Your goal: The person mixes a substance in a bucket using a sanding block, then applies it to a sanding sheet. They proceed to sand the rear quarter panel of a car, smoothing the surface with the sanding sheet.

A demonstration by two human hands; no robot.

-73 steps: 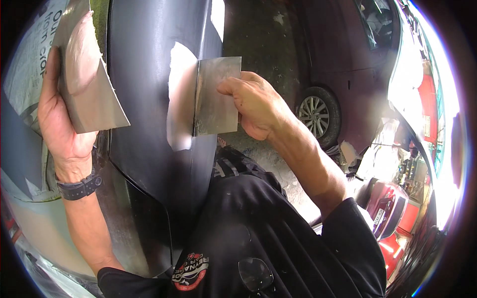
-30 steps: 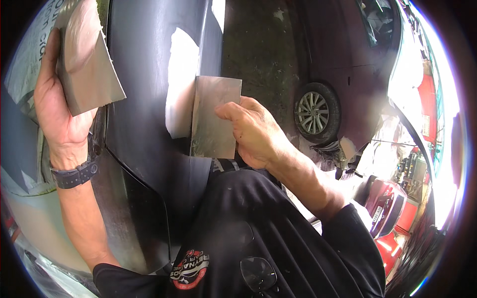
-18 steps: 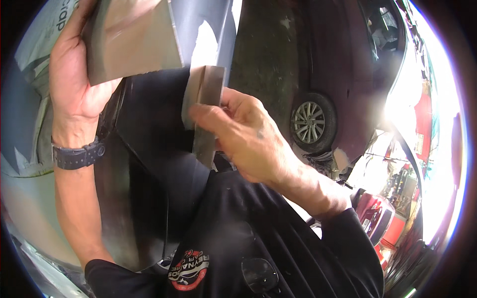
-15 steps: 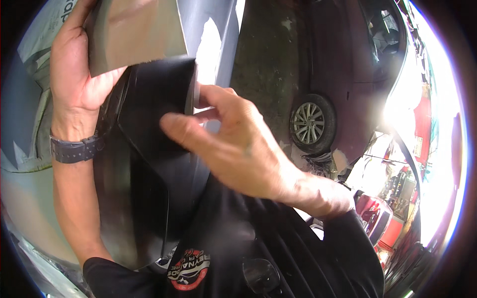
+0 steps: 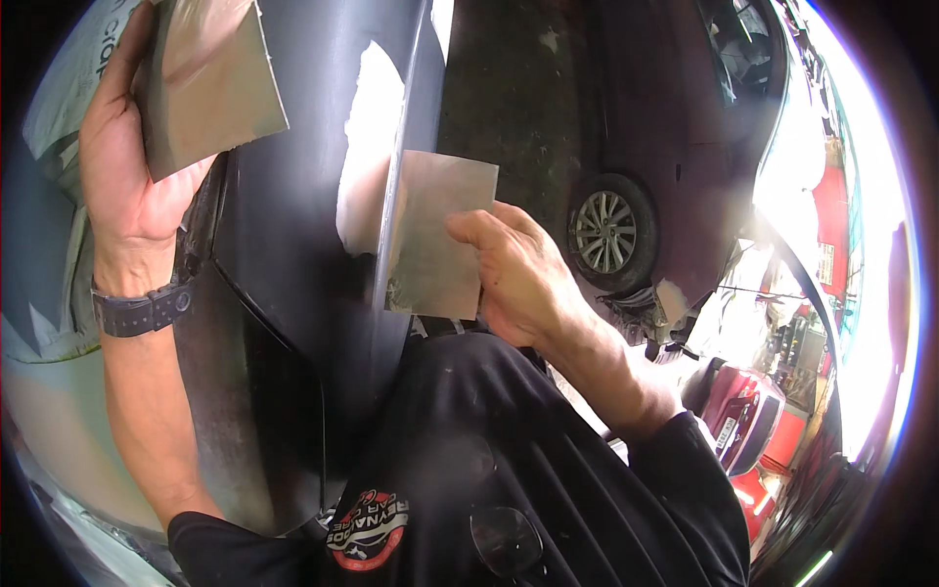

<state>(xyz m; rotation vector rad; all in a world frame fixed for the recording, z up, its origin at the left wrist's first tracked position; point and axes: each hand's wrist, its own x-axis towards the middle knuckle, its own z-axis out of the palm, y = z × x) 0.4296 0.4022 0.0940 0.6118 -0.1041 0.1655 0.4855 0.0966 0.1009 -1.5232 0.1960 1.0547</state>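
My left hand (image 5: 132, 181) is closed on a flat, thin mixing plate (image 5: 217, 103), palm under it. The plate is grey-brown with a smear of paste near its top. My right hand (image 5: 523, 269) pinches a thin, square, greyish spreader sheet (image 5: 440, 240), thumb on its near face. The spreader's left edge meets the ridge of a dark car panel (image 5: 293, 186), next to a pale filler patch (image 5: 372, 137). Whether it presses on the patch I cannot tell. The ends of my left fingers are hidden behind the plate.
A dark red car with a silver-spoked wheel (image 5: 606, 233) stands to the right. Further right, a red car's rear end (image 5: 743, 416) shows among clutter. Printed masking sheeting (image 5: 73, 78) covers part at the far left. A panel gap runs down left of centre.
My right hand has moved right and down from beside the plate, bringing the spreader to the panel's ridge. My left hand and plate have shifted left, uncovering more of the filler patch.
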